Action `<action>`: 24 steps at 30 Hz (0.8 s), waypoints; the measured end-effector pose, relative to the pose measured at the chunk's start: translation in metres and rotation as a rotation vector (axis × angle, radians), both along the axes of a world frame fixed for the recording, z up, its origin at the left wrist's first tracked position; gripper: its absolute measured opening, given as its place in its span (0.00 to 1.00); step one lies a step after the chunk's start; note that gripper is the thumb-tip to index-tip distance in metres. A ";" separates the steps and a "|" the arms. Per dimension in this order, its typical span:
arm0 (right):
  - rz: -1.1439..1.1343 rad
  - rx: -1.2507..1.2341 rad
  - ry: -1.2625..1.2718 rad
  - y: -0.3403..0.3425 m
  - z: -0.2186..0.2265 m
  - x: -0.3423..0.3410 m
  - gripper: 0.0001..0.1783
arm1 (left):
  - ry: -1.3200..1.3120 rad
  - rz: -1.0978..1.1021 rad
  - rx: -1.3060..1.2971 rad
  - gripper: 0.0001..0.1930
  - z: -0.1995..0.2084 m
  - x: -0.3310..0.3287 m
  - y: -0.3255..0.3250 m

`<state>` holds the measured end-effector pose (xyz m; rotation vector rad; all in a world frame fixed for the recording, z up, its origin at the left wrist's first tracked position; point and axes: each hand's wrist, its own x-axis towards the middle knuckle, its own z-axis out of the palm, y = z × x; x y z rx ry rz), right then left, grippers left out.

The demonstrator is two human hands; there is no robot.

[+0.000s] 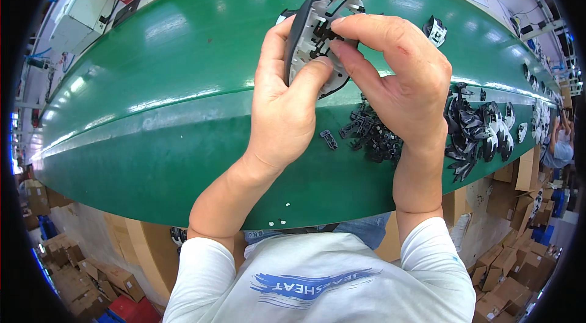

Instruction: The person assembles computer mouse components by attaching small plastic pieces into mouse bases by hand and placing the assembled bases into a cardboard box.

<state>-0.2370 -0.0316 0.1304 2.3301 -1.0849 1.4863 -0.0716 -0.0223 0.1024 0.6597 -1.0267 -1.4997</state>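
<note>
My left hand (pixel 282 117) holds a curved plastic shell (pixel 298 33), dark on the outside and white inside, tilted up above the green table. Its thumb presses on the inner edge while the fingers wrap behind. My right hand (pixel 410 76) reaches in from the right, thumb and forefinger closed together on a small black plastic part (pixel 320 31) inside the shell. The fingertips partly hide that part. Below the hands lies a pile of small black plastic parts (pixel 379 140), with one loose black part (pixel 329 139) to its left.
Dark and white shell pieces (pixel 467 125) are heaped to the right on the green table (pixel 152 164). Another shell (pixel 434 31) sits farther back. Small white bits (pixel 282 222) lie at the near edge. Cardboard boxes (pixel 113 274) stand on the floor. At far right, another person (pixel 560 143) is visible.
</note>
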 end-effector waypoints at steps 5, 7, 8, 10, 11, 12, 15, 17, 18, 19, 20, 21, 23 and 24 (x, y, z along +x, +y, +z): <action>0.010 -0.163 -0.005 -0.009 -0.012 0.001 0.19 | -0.005 0.034 -0.035 0.24 0.003 -0.002 0.002; 0.022 -0.165 0.019 -0.008 -0.010 0.002 0.20 | -0.007 -0.020 -0.043 0.23 0.003 0.000 0.002; 0.031 -0.170 0.044 -0.008 -0.010 0.002 0.20 | -0.007 -0.018 -0.042 0.23 0.002 0.000 0.001; -0.013 -0.156 0.052 -0.008 -0.009 -0.001 0.20 | -0.035 -0.027 -0.025 0.23 0.001 -0.001 0.001; -0.058 -0.143 0.060 -0.008 -0.009 -0.002 0.20 | -0.034 -0.025 -0.025 0.23 -0.001 -0.002 0.000; -0.055 -0.145 0.060 -0.007 -0.007 -0.002 0.20 | -0.061 0.012 -0.075 0.23 -0.004 -0.003 -0.001; -0.074 -0.054 0.043 0.000 -0.001 0.002 0.21 | -0.071 0.078 -0.133 0.22 -0.009 -0.006 -0.004; -0.068 0.034 -0.066 0.003 0.002 0.007 0.21 | -0.054 0.105 -0.147 0.21 -0.009 -0.007 -0.005; -0.068 0.033 -0.066 0.002 0.002 0.005 0.21 | -0.045 0.095 -0.122 0.21 -0.009 -0.006 -0.004; -0.124 -0.016 -0.017 0.000 0.000 0.001 0.21 | -0.036 0.085 -0.096 0.21 -0.008 -0.006 -0.003; -0.180 -0.065 0.032 0.000 -0.001 -0.001 0.21 | -0.035 0.084 -0.096 0.21 -0.008 -0.005 -0.002; -0.181 -0.065 0.033 0.001 -0.002 0.000 0.21 | -0.046 0.071 -0.096 0.21 -0.007 -0.004 -0.002; -0.175 0.043 -0.019 0.007 -0.004 0.006 0.15 | -0.059 0.060 -0.094 0.21 -0.007 -0.004 -0.001; -0.175 0.043 -0.020 0.008 -0.004 0.008 0.15 | -0.036 0.057 -0.115 0.22 -0.008 -0.006 0.000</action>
